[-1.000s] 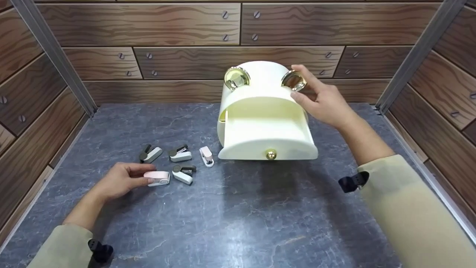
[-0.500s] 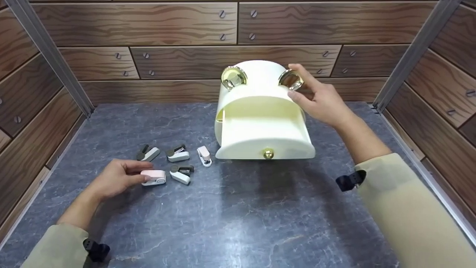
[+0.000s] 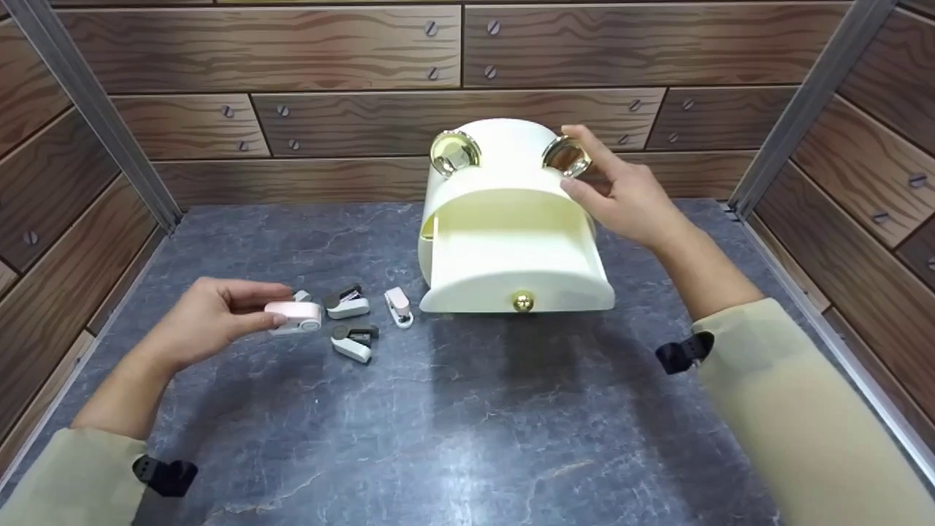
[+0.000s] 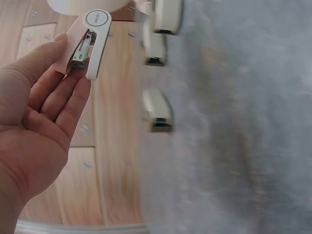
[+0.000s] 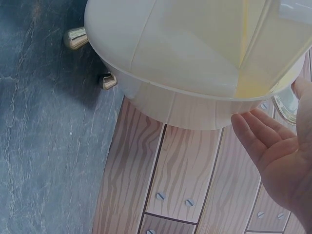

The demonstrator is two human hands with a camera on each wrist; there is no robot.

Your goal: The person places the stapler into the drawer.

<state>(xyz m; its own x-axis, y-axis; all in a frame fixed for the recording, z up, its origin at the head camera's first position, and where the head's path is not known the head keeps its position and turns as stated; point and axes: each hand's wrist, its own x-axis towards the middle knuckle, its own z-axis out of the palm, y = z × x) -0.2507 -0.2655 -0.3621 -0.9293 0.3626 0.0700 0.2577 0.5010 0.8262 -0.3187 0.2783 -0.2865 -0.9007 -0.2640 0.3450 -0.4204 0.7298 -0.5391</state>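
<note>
My left hand [image 3: 208,318] pinches a pink-and-white mini stapler [image 3: 294,314] between thumb and fingers, raised above the table. In the left wrist view this stapler [image 4: 101,44] shows its metal inside between two spread arms. My right hand [image 3: 634,201] holds the upper right side of a cream storage box [image 3: 508,135], thumb and forefinger around its gold ring-shaped knob [image 3: 567,156]. Its front drawer [image 3: 482,294] is pulled out. Beside the left hand lie a dark-and-white stapler [image 3: 349,307], another one [image 3: 352,349], and a pink-and-white stapler [image 3: 399,305]. One more stapler is mostly hidden behind the left fingers.
A second gold knob [image 3: 454,153] sits on the box's left top. Small gold feet [image 5: 108,80] show under the box in the right wrist view. Wood-patterned walls [image 3: 350,51] enclose the grey marbled table [image 3: 467,424] at the back and sides.
My left hand has lifted the pink-and-white stapler off the table, moving it up and slightly left. The right hand stays at the box; the whole view has shifted slightly.
</note>
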